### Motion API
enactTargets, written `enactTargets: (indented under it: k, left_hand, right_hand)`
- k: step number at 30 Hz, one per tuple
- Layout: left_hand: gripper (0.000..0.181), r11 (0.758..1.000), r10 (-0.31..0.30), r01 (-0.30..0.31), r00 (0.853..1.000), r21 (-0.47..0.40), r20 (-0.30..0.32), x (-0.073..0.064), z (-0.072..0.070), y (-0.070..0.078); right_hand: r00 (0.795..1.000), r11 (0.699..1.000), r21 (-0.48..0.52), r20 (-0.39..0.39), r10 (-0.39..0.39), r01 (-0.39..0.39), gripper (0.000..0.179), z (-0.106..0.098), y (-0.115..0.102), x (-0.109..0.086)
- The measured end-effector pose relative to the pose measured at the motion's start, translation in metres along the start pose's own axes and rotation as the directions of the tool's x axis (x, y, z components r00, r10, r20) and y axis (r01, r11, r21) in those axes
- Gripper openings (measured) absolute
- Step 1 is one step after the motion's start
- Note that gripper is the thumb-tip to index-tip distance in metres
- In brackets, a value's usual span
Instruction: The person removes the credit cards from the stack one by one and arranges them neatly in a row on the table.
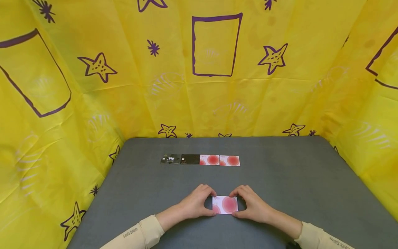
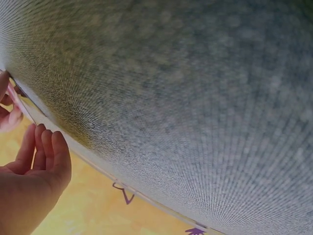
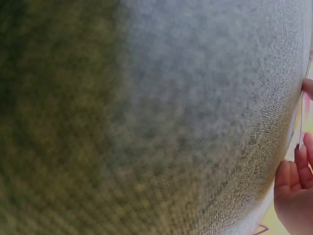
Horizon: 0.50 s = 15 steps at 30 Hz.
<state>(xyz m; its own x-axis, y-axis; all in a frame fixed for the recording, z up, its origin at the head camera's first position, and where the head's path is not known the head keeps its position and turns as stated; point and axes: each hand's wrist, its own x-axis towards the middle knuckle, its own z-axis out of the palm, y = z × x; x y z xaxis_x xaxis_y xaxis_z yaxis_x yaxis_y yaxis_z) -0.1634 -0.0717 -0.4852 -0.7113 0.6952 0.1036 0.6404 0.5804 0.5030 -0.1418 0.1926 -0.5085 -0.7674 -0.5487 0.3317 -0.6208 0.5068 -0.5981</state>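
Note:
Near the front of the grey table, a white card with pink-red circles (image 1: 225,205) is held between both hands. My left hand (image 1: 199,201) pinches its left edge, forefinger at the top corner and thumb at the bottom one. On the opposite edge my right hand (image 1: 252,204) does the same. In the left wrist view the left hand (image 2: 36,171) shows at the lower left, with the card (image 2: 22,105) seen nearly edge-on. The right wrist view has the right hand (image 3: 296,191) at its right border, the card a thin line there.
Farther back, several cards lie in a row: a dark Vip card (image 1: 170,158), a black VIP card (image 1: 190,159), and two white cards with red circles, one (image 1: 209,159) beside the other (image 1: 229,160). A yellow patterned cloth (image 1: 174,110) encloses the grey table (image 1: 140,186) at the back and sides.

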Motion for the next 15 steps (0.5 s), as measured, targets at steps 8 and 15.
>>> enactTargets:
  k: [8, 15]
  left_hand:
    - [0.049, 0.999, 0.025, -0.024, 1.000, 0.039, -0.018, -0.0003, -0.0010, 0.0018]
    - [0.050, 0.996, 0.055, -0.052, 0.998, 0.068, -0.042, -0.0003, -0.0011, 0.0032]
  right_hand:
    - [0.998, 0.998, -0.016, 0.011, 0.055, -0.055, 0.050, -0.0011, -0.0022, 0.0004]
    - [0.999, 0.998, -0.028, 0.000, 0.049, -0.049, 0.051, -0.0005, -0.0029, -0.0005]
